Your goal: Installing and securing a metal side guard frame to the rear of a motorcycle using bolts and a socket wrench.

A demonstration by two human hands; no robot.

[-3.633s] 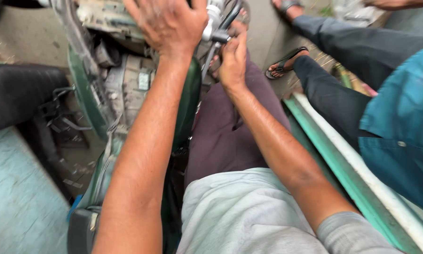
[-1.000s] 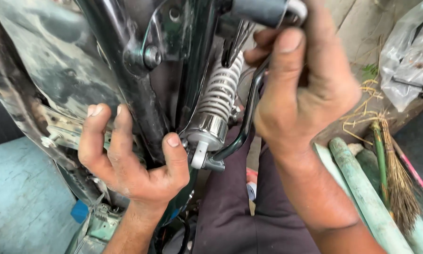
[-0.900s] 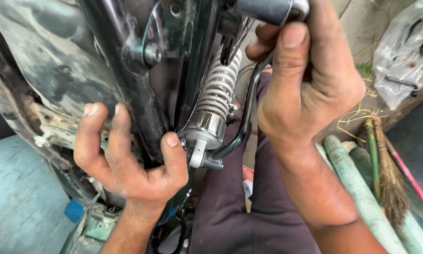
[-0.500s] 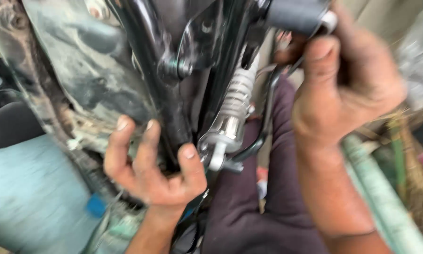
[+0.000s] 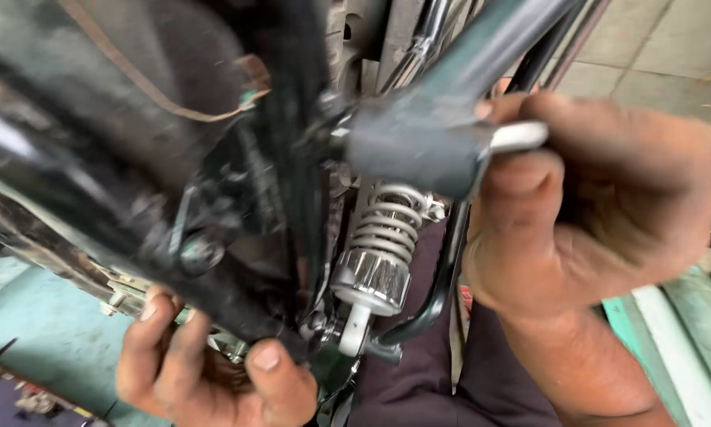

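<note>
Chrome shock absorber (image 5: 379, 257) with coil spring hanging at frame centre, between both hands, neither touching it. Right hand (image 5: 600, 213) sitting just right of and above shock absorber, fingers curling tight around grey sleeved bar end (image 5: 430, 146). Left hand (image 5: 213, 372) sitting below-left of shock absorber, fingers and thumb clamping around dark frame tube (image 5: 213, 292). Curved black bar (image 5: 442, 285) running just right of shock absorber. Teal floor (image 5: 47, 340) lying far left; green-and-white pipes (image 5: 671, 332) lying far right.

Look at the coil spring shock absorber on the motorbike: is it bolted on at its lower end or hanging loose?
Cannot tell. The shock absorber lower end sits among dark frame parts beside the left hand; any bolt is hidden.
</note>
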